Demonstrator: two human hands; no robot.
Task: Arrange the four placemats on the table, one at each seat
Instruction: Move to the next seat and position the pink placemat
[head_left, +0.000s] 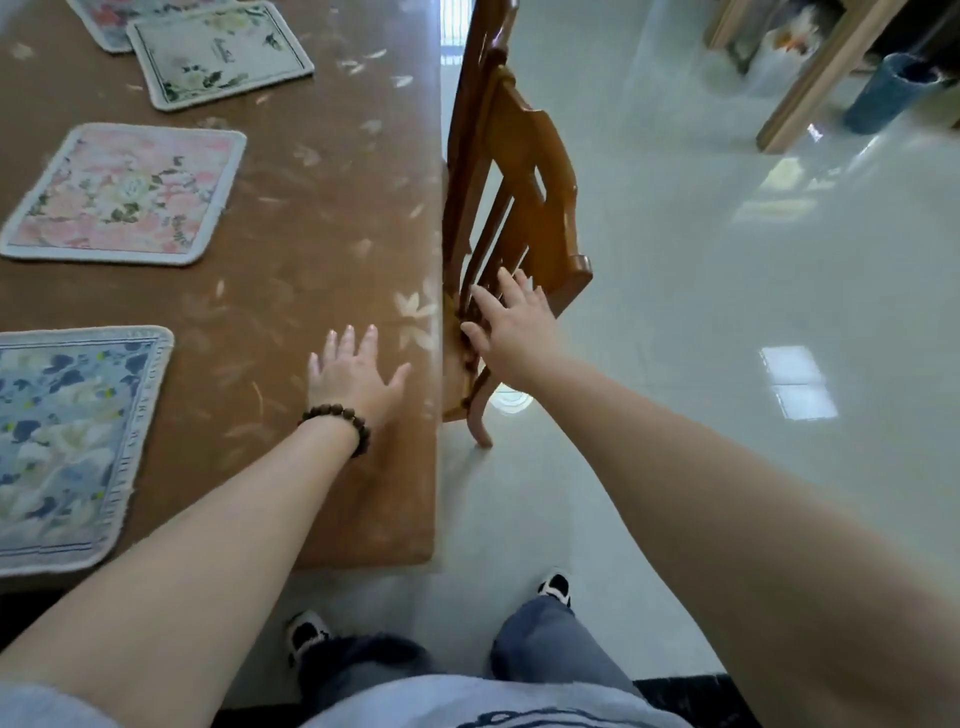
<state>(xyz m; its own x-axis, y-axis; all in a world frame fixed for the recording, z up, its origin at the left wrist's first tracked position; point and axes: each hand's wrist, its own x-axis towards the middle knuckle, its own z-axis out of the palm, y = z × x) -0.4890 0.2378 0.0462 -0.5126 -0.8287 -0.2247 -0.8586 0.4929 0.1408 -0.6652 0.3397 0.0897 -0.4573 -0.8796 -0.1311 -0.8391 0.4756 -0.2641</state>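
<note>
Several floral placemats lie on the brown table (322, 218): a blue one (67, 447) at the near left, a pink one (124, 195) further back, a cream one (218, 52) at the far end, overlapping another mat (106, 23) at the top edge. My left hand (356, 374), with a bead bracelet on the wrist, hovers open over the table's right side, holding nothing. My right hand (511, 325) reaches past the table edge, fingers spread, against the wooden chair (519, 171); its fingertips touch the back slats.
The chair stands tucked at the table's right edge, with glossy light floor tiles (727, 312) beyond. A wooden frame (810, 78) and a blue cylinder (888, 93) stand at the far right. My feet (556, 587) stand at the table's near corner.
</note>
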